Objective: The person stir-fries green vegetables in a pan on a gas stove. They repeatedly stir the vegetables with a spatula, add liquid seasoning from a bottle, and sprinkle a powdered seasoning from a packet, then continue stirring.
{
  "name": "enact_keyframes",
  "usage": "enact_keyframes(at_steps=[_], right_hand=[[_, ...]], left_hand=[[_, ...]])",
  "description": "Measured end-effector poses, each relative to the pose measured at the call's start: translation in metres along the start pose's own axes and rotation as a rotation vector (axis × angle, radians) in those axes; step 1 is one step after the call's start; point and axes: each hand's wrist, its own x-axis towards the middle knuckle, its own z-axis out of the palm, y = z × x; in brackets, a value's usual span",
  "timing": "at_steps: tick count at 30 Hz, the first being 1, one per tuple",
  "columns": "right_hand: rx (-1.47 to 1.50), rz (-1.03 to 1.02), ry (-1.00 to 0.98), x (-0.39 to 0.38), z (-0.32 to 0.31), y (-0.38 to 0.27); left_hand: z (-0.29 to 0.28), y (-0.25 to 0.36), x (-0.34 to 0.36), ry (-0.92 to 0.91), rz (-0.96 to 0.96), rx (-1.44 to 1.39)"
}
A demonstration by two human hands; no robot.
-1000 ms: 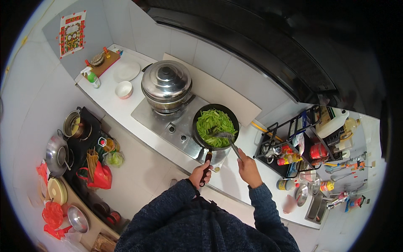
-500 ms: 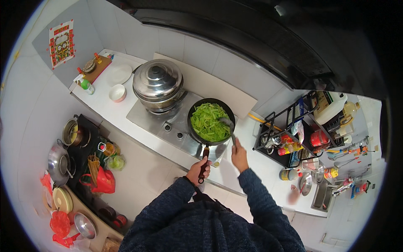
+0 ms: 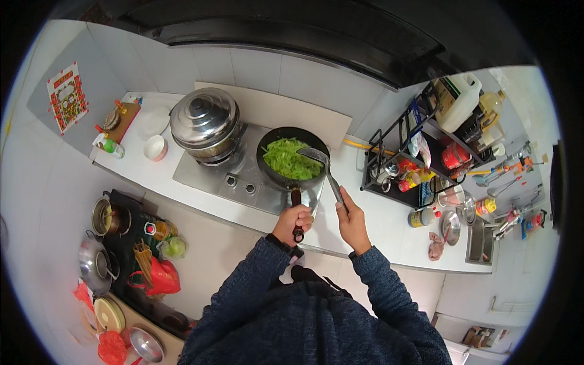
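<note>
My left hand [image 3: 293, 224] is wrapped round the dark wooden handle [image 3: 296, 197] of a black frying pan [image 3: 320, 139] on the stove. Chopped light-green vegetable pieces [image 3: 286, 159] lie heaped in the pan, mostly in its middle and left. In my right hand [image 3: 353, 222] is the handle of a metal spatula [image 3: 330, 176]; its broad head reaches over the right side of the pan at the edge of the greens. Whether the head touches the pan cannot be made out.
Left of the pan, a lidded steel steamer pot [image 3: 205, 121] sits on the stove [image 3: 255, 198]. A bowl [image 3: 156, 148] and a white plate [image 3: 153, 123] stand farther left. On the right are a black rack [image 3: 389, 190] of bottles and a sink [image 3: 480, 242]. A range hood [image 3: 304, 42] hangs above.
The spatula's head has moved from low in the pan's right side up across its right part, and the greens are bunched closer together. The whole view has turned slightly. My left hand keeps its grip.
</note>
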Motion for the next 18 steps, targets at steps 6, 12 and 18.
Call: enact_keyframes(at_steps=[6, 12, 18], right_hand=[[0.067, -0.028, 0.07, -0.007, -0.009, -0.003], [0.047, -0.072, 0.081, -0.015, -0.009, -0.002], [0.028, -0.073, 0.1, -0.007, -0.01, -0.005]], left_hand=[[-0.016, -0.022, -0.011, 0.075, -0.027, -0.063], [-0.029, -0.017, 0.002, 0.123, -0.136, -0.079], [-0.032, 0.007, 0.027, -0.127, 0.168, 0.122]])
